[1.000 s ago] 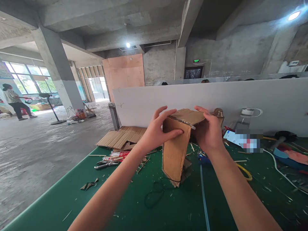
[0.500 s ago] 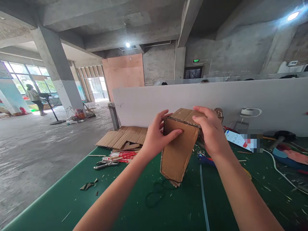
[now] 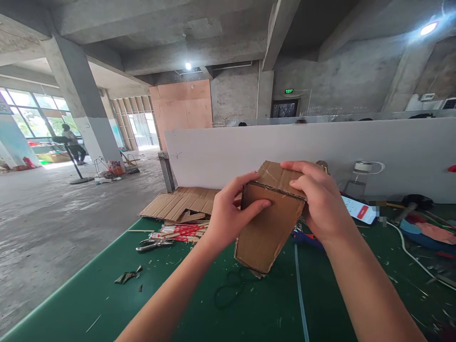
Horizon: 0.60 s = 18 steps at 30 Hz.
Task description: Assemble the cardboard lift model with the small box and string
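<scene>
A tilted brown cardboard box (image 3: 267, 232) is held up above the green table, between both of my hands. My left hand (image 3: 237, 204) grips its left side, with the thumb flat on the front face and the fingers behind the edge. My right hand (image 3: 317, 194) clasps the upper right corner, thumb and index finger lying on the top panel and the other fingers out of sight. The top panel's edge shows raw corrugation. A loop of dark cord (image 3: 228, 289) lies on the table below the box.
Flat cardboard (image 3: 181, 202), red-and-white wrapped sticks (image 3: 185, 230) and pliers (image 3: 153, 244) lie at the left. A phone (image 3: 358, 209) and white cable (image 3: 406, 244) are at the right. A white partition (image 3: 228, 152) stands behind. A person (image 3: 73, 142) is far left.
The box has turned slightly in my hands, its upper right corner shifting right along with my right hand. The distant person has moved to the right.
</scene>
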Each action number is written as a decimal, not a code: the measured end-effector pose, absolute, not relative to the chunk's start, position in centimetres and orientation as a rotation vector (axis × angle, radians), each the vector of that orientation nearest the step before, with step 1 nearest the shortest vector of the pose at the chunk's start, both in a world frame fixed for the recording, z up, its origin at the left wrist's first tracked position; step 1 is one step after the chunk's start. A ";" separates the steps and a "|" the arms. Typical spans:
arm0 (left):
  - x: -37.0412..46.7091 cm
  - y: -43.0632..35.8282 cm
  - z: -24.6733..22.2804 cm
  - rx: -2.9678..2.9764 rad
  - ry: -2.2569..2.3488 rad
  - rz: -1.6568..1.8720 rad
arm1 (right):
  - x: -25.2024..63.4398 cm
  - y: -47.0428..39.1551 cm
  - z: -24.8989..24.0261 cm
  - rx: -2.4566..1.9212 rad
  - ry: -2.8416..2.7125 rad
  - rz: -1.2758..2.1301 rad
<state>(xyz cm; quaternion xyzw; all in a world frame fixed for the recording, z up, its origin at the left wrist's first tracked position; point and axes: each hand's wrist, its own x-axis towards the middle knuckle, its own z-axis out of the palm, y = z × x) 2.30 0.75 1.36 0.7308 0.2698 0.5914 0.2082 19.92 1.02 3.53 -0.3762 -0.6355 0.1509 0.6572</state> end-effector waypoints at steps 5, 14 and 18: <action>1.8 0.8 1.9 2.090 0.754 1.588 | 19.6 0.5 3.9 -0.934 -1.437 0.286; -0.3 4.2 2.9 2.174 0.589 1.382 | 19.7 -0.5 4.0 -0.937 -1.577 0.152; -0.8 4.8 3.7 2.180 0.694 1.306 | 20.7 1.1 3.5 -0.800 -1.562 0.249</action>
